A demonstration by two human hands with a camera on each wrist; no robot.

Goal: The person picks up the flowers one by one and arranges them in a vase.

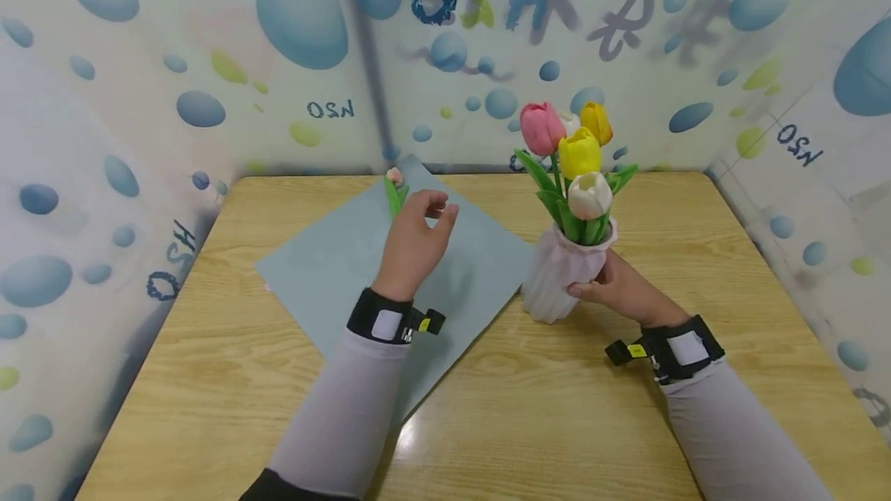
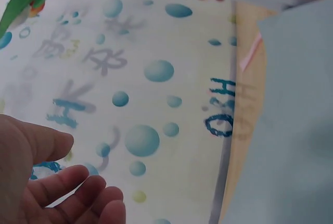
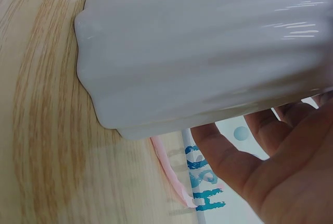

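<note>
A whitish-pink fluted vase [image 1: 550, 277] stands beside the right corner of a blue-grey sheet [image 1: 327, 253]. Pink, yellow and white tulips [image 1: 579, 153] with green leaves rise out of it. My right hand [image 1: 623, 288] holds the vase at its right side, thumb toward me; in the right wrist view its fingers [image 3: 221, 153] lie along the vase wall. Over the sheet hovers my left hand [image 1: 418, 242], fingers loosely bent with nothing between them, as the left wrist view also shows. Just beyond it a single pale pink tulip [image 1: 394, 176] lies at the sheet's far edge, partly hidden.
The sheet lies diagonally on a wooden table [image 1: 529, 424]. A patterned backdrop [image 1: 445, 91] with blue and green ovals and letters closes off the back and sides. A thin pink strip [image 3: 171, 174] shows on the table behind the vase in the right wrist view.
</note>
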